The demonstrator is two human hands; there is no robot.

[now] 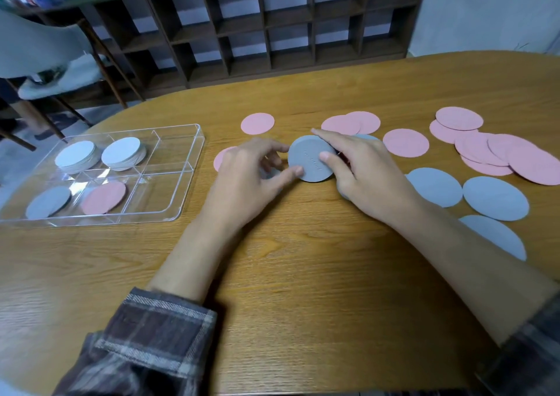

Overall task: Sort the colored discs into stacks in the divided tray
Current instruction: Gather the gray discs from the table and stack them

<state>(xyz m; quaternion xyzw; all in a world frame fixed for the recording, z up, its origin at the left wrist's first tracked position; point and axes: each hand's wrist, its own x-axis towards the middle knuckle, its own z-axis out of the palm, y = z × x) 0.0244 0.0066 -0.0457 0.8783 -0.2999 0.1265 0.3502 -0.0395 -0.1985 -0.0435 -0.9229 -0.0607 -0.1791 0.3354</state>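
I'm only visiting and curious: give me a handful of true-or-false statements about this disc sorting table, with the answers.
1. The left hand and the right hand both grip the grey discs between them. True.
2. A pink disc lies in a front compartment of the clear tray. True.
3. The clear tray sits to the person's right. False: it sits to their left.
4. Every pink piece is already in the tray. False: many loose pink discs lie on the table.
5. The tray's two rear stacks are pale, not pink. True.
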